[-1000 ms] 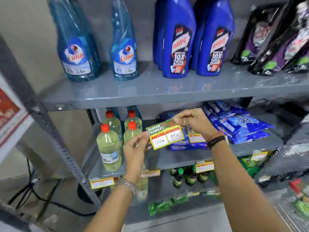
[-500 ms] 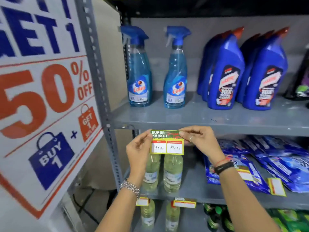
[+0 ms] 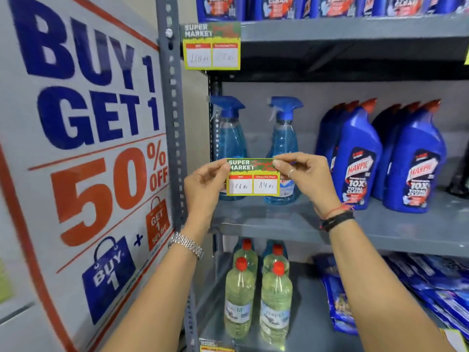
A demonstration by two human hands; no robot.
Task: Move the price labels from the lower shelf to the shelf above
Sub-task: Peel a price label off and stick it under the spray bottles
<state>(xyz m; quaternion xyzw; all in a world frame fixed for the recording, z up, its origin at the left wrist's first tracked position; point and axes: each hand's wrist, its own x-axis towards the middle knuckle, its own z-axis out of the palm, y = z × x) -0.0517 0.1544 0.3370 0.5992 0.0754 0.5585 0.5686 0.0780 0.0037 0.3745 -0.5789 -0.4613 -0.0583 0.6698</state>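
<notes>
Between both sets of fingertips, the price label (image 3: 253,177) is held level: left hand (image 3: 203,185) pinches its left edge, right hand (image 3: 303,174) its top right corner, above the grey shelf (image 3: 266,222), before two spray bottles (image 3: 229,138)

We note a paper label (image 3: 253,177) – matt; grey painted metal shelf (image 3: 396,232), dull sheen; glossy blue plastic bottles (image 3: 355,158); a shiny metal watch (image 3: 186,243).
</notes>
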